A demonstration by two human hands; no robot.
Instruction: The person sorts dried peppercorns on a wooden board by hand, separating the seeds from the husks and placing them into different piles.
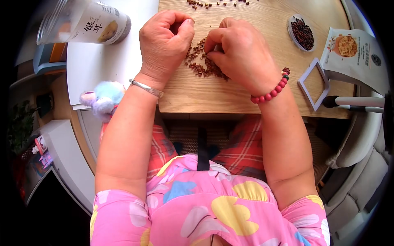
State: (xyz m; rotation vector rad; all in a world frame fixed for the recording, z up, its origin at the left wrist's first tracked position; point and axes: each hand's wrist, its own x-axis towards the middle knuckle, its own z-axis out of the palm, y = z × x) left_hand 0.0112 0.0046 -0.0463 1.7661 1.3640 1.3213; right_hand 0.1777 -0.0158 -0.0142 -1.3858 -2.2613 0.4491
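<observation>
A loose pile of small reddish-brown husks, which look like Sichuan peppercorns [204, 69], lies on the wooden tabletop between my hands. My left hand [166, 43] is closed just left of the pile, its thumb pressed to the curled index finger; whatever it may hold is hidden. Over the pile's right side, my right hand [242, 53] is pinched, thumb and fingertips together close to the husks. Anything between those fingertips is too small to make out. A line of similar scattered pieces [217, 4] lies at the table's far edge.
Right of my hands are a round clear dish of dark peppercorns [302, 33], a white diamond-shaped frame [313, 84], a printed pouch [351, 51] and a stand's pale legs [359, 101]. At left, a labelled plastic jar [98, 24] and a fluffy toy [106, 97] lie on a white surface.
</observation>
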